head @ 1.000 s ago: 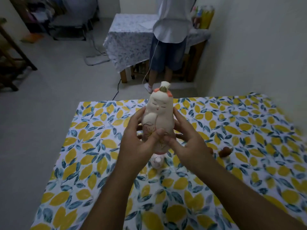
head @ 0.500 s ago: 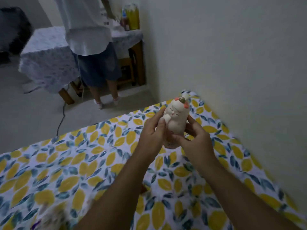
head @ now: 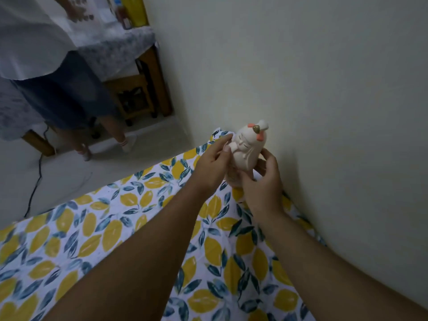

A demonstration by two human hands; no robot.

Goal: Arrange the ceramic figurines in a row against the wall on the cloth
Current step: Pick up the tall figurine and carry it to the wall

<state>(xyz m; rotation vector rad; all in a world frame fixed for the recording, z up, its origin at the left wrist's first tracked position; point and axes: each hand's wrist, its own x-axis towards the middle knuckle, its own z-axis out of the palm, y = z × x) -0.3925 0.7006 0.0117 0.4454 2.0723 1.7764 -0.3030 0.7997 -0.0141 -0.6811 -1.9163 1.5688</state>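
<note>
A tall cream ceramic figurine [head: 249, 149] with orange hair pieces and a gold topknot is held between both my hands, near the far corner of the lemon-print cloth [head: 129, 228] and close to the pale wall [head: 324, 112]. My left hand [head: 214, 163] grips its left side with fingers near its face. My right hand [head: 264, 181] holds its lower right side and base. The figurine leans a little toward the wall; its base is hidden behind my hands, so I cannot tell if it touches the cloth. No other figurine is in view.
Another person [head: 46, 72] in a white shirt and denim shorts stands on the grey floor beyond the cloth. A table with a patterned cover [head: 115, 49] stands by the wall, a black cable [head: 34, 188] trails on the floor.
Both hands have carried the figurine from the middle of the cloth to the far right corner by the wall. My view has swung right, and the other small figurines left the frame.
</note>
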